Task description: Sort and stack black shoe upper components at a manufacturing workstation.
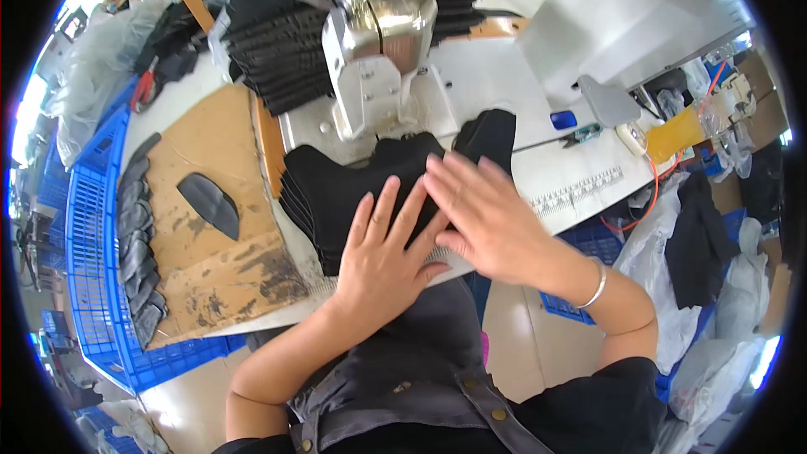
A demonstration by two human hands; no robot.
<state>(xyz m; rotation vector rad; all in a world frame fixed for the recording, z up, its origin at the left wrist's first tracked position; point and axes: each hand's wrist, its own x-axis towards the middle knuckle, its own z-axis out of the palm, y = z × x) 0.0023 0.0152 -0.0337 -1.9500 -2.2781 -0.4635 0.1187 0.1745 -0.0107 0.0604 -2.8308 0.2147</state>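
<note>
A stack of black cut fabric pieces [345,189] lies at the front of the sewing machine [382,42], its layered edges showing on the left. My left hand [382,252] rests on the stack with its fingers spread. Beside it, my right hand [483,214] reaches over the stack's right part, fingers stretched out flat, and its fingertips meet the left hand's fingers. Neither hand grips anything that I can see. Under the right hand the stack is partly hidden. Another dark folded part [492,139] stands at the right end of the stack.
A cardboard sheet [193,277] at left carries one dark oval piece [208,205] and a row of overlapping grey pieces [139,244]. Beyond it stands a blue crate [101,286]. More black pieces [273,42] are piled behind the machine. A printed ruler [576,189] marks the table's right edge.
</note>
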